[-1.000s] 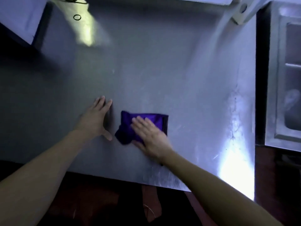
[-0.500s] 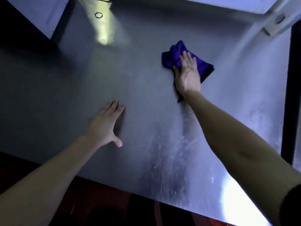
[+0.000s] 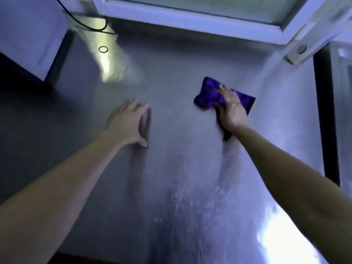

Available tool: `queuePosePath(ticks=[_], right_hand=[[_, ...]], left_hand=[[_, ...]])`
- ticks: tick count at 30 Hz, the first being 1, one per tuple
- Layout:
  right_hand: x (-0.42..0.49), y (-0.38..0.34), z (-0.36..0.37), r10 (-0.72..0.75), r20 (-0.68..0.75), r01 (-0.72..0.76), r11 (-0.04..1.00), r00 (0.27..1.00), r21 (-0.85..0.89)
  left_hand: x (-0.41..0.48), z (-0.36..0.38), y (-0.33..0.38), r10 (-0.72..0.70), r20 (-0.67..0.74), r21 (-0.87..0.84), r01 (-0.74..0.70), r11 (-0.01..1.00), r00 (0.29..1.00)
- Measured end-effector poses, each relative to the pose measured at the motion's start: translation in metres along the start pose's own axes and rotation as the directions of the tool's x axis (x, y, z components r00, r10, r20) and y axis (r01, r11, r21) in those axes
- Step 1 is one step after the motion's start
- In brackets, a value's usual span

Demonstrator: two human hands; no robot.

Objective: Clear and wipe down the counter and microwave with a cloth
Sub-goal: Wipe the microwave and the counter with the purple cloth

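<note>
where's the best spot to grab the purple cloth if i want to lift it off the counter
Probably the bunched left end of the purple cloth, coming from above and from the left. There the folds stand up off the counter and give something to pinch. The right end lies flat, and the right hand presses flat over the middle.

Ring [image 3: 103, 49]: small, black, lying flat in a bright patch of glare, far left.
Cable [image 3: 89, 28]: thin, black, comes down from the top left and loops just behind the ring, apart from it.
Window frame [image 3: 190, 20]: pale, runs across the top.
Bracket [image 3: 301, 51]: white with a round mark, under the frame's right corner.
Strip [image 3: 326, 115]: dark, upright, below the bracket.
</note>
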State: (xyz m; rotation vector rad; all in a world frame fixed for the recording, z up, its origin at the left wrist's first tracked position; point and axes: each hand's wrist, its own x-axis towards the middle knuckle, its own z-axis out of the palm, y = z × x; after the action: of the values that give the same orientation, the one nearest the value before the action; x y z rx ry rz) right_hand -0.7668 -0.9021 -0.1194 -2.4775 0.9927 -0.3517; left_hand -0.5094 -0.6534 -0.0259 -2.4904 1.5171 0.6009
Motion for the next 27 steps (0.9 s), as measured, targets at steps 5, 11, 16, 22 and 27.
queuePosePath(ticks=[5,11,16,22,27], right_hand=[[0.085,-0.046,0.038,0.192,-0.17,-0.206,0.976,0.967,-0.068],[0.044,-0.112,0.071,-0.365,0.196,0.371,0.928,0.91,0.005],[0.016,0.019,-0.006,0.147,-0.132,-0.159,0.984,0.98,-0.078],[0.122,-0.098,0.071,0.01,-0.078,-0.02,0.992,0.997,-0.121],[0.158,-0.131,0.077,-0.182,0.133,0.189,0.981,0.974,-0.04]], left_hand=[[0.047,-0.014,0.008,-0.119,0.066,0.014,0.118,0.993,0.991],[0.049,-0.012,0.003,-0.126,0.108,0.054,0.12,0.991,0.986],[0.05,-0.009,0.002,-0.14,0.118,0.053,0.135,0.989,0.983],[0.05,-0.012,0.006,-0.135,0.124,0.054,0.129,0.99,0.983],[0.052,-0.006,-0.001,-0.126,0.106,0.064,0.12,0.991,0.986]])
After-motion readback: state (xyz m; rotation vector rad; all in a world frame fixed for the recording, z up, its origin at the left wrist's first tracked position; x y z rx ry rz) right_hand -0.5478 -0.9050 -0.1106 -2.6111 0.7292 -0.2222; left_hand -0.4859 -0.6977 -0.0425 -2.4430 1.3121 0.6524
